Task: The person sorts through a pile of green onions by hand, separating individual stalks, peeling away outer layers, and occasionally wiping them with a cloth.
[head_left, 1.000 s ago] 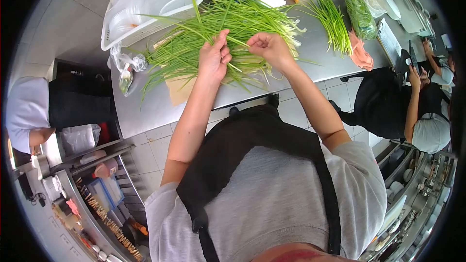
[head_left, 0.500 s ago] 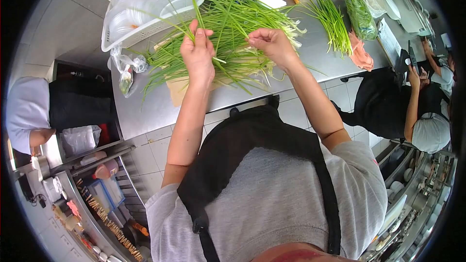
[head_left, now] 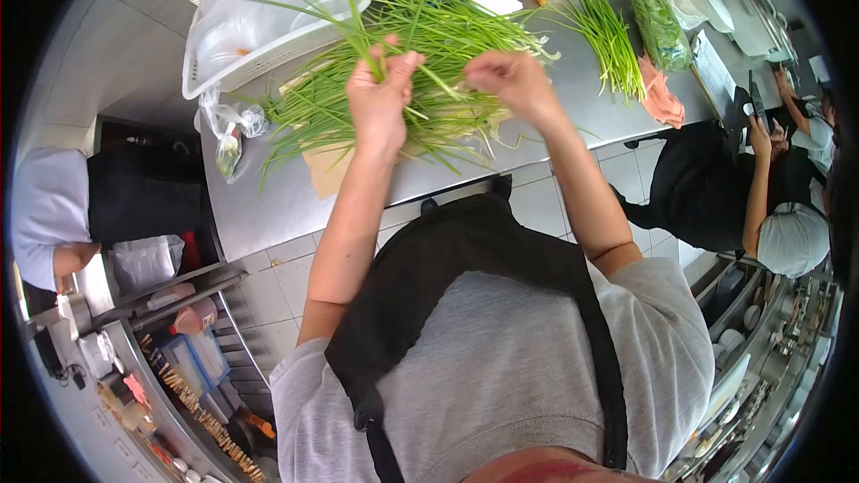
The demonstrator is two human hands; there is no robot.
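Note:
A wide heap of scallions point(head_left: 429, 36), long green leaves with pale ends on the right, covers the middle of the counter. Over it, my left hand point(head_left: 380, 94) is closed around a few scallion stalks whose leaves rise toward the upper left and whose pale ends point right. My right hand point(head_left: 514, 80) is just right of those pale ends, fingers curled and pinched together, slightly blurred. Whether a bit of scallion is between its fingertips is not visible. Under the heap a piece of brown cardboard point(head_left: 328, 170) sticks out at the front left.
A white plastic basket point(head_left: 277, 58) with clear containers stands left of the heap, a knotted plastic bag point(head_left: 229, 148) before it. A separate scallion bunch point(head_left: 608, 45), bagged greens point(head_left: 660, 27) and a pink cloth point(head_left: 660, 94) lie right. Other people stand at both sides.
My left hand has turned and shifted slightly right with its stalks, their pale ends now pointing at my right hand. My right hand has moved slightly right, its fingers blurred.

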